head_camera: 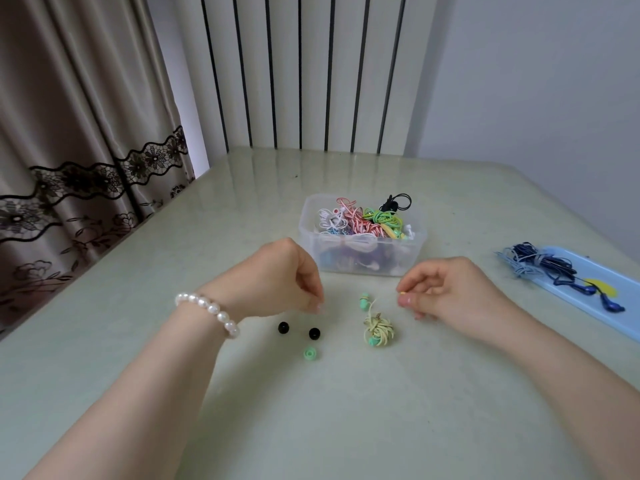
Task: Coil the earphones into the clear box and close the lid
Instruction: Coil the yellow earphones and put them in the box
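Note:
The clear box [309,237] stands open at mid-table, packed with several coiled earphones in white, red-striped, green and black. In front of it lies a yellow-green earphone coil [378,329], with one green earbud [364,301] trailing off it on a short cable. My left hand [277,275] hovers left of the coil, fingers pinched downward with nothing visible in them. My right hand [450,289] hovers right of the coil, thumb and forefinger pinched on a tiny yellow piece [402,292].
Two black ear tips [283,328] [314,333] and a green ear tip [310,353] lie loose below my left hand. A light blue flat tray [588,268] at the right edge carries tangled dark blue earphones [547,265]. Curtain at left, radiator behind.

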A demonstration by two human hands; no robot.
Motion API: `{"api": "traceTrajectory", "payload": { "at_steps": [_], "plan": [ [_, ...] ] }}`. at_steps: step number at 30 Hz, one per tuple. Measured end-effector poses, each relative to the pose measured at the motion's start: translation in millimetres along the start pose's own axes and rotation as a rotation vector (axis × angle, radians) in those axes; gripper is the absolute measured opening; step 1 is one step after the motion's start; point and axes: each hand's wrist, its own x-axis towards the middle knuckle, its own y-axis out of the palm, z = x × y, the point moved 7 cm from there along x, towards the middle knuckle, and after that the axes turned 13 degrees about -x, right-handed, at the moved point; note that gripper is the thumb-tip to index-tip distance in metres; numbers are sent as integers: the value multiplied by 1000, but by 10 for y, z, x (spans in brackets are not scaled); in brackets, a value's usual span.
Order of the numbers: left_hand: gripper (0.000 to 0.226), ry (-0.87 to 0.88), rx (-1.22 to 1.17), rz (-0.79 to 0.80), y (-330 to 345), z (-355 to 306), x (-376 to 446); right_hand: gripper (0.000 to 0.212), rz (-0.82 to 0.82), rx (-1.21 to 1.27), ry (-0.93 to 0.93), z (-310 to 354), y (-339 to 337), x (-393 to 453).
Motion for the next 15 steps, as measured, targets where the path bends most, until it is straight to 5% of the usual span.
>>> {"api": "traceTrajectory", "payload": {
  "at_steps": [5, 7, 15],
  "plan": [
    [15, -59, 149, 247, 168, -73, -195, 15, 110, 258, 70, 8, -33, -47],
    [16, -59, 215, 263, 241, -63, -193, 7, 152, 353, 106, 14, 5, -70],
    [8, -75, 188, 289, 285, -51, -183, 30, 230, 656, 117, 82, 33, -85]
  ]
}}
